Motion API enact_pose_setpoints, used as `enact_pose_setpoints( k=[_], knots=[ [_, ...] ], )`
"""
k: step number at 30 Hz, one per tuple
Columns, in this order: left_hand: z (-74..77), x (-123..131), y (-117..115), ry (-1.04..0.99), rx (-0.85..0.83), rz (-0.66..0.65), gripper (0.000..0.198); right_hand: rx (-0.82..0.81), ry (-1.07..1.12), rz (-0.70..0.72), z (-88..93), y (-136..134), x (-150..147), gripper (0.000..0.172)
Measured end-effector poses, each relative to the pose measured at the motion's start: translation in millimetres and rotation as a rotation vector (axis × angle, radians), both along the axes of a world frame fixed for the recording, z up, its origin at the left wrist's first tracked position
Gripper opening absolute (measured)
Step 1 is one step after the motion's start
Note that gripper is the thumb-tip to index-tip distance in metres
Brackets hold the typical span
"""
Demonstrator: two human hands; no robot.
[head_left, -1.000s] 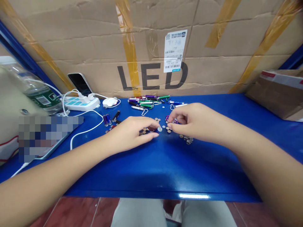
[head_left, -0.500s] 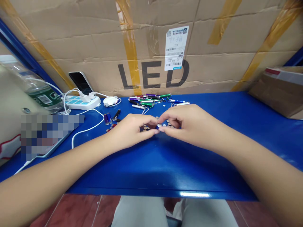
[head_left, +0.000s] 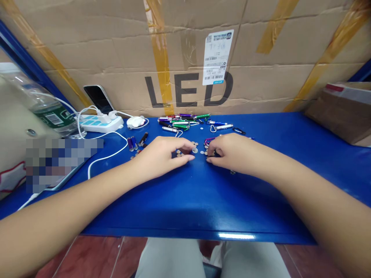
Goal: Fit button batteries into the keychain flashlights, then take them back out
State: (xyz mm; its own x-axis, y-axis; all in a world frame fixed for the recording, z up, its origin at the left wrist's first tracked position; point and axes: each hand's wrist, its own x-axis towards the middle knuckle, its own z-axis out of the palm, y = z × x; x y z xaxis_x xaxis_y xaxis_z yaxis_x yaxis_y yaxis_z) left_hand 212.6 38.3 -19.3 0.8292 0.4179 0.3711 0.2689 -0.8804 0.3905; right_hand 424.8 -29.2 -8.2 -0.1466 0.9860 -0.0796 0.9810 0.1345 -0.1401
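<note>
Hands (head_left: 159,157) (head_left: 236,153) curled, round discs (head_left: 195,150); glossy tabletop (head_left: 185,200)

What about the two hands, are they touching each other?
No, the left hand and the right hand are apart, with the blue table showing between their fingertips.

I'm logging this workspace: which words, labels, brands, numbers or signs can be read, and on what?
"LED": large cardboard box.
White label on that box: print and barcodes too small.
Green label on the bottle: barcode, lettering too blurred.
Smaller box: red patch, nothing legible.
Small discs: any markings too small.
Device: pixelated, unreadable.
</note>
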Motion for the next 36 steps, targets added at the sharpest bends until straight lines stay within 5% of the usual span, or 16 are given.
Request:
enact_pose_setpoints(
  k=[5,11,16,21,31,36],
  knots=[
    [0.5,-0.6,-1.4,-0.008,0.025,-0.03,0.019,0.023,0.056,0.017,3.2,-3.0,-2.8,0.018],
    [0.0,-0.1,-1.3,-0.021,-0.007,-0.053,0.017,0.33,0.295,0.086,19.6,-17.0,-5.2,0.016],
    [0.2,0.3,-2.8,-0.041,-0.023,-0.073,0.015,0.45,0.306,0.27,13.4,-17.3,-13.5,0.01],
    [-0.5,0.8,-1.3,-0.045,-0.064,-0.041,0.015,0.469,0.317,0.213,9.3,-14.0,-10.8,0.017],
    [1.1,-0.1,0.5,-0.051,-0.11,0.009,0.019,0.211,0.057,0.113,-11.7,18.2,1.1,0.022],
    [3.4,0.5,-1.2,-0.05,-0.097,0.014,0.019,0.07,0.048,0.026,-8.0,19.2,-0.3,0.02]
  ],
)
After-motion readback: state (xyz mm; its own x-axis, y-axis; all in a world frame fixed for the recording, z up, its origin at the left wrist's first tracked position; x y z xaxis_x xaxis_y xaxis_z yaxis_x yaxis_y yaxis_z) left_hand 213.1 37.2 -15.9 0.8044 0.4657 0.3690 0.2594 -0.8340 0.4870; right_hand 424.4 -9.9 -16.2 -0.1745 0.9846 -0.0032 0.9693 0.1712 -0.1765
